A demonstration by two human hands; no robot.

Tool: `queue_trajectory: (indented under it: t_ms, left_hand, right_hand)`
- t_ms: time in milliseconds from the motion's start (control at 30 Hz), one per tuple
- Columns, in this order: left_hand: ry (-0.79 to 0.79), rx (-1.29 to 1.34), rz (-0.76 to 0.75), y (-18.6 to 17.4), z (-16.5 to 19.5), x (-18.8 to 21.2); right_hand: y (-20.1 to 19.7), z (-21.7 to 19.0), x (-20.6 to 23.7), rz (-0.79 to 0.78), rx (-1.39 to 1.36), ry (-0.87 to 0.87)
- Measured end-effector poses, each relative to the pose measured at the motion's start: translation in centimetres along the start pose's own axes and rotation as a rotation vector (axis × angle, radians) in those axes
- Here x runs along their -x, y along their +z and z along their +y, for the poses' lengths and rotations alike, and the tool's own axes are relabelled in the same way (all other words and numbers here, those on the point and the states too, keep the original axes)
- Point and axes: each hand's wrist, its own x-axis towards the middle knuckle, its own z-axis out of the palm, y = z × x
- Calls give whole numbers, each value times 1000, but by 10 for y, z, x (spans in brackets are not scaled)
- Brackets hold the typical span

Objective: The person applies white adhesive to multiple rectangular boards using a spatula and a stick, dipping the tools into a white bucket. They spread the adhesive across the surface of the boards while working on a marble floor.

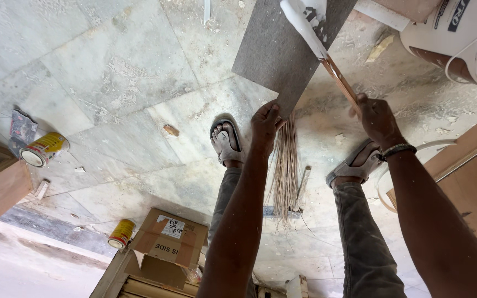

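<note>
My left hand grips the near corner of a grey rectangular sheet that slants up and away over the stone floor. My right hand is closed on the thin wooden handle of a brush. The brush's far end, coated in white paste, lies over the top of the grey sheet. Both hands are raised in front of me above my sandalled feet.
A white bucket stands at the top right. A bundle of thin broom sticks lies between my feet. Two yellow tins, a cardboard box and wooden panels surround the dusty floor.
</note>
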Motion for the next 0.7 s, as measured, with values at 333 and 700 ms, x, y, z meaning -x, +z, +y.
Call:
queue_trajectory:
  t_ms: [333,700]
  left_hand:
    - [-38,58,-48,2,8,3]
    - [-37,-24,77,-5,15,10]
  right_hand:
    - [17,8,0,-153,-282,37]
    - [-37,68,177,-194,-498,32]
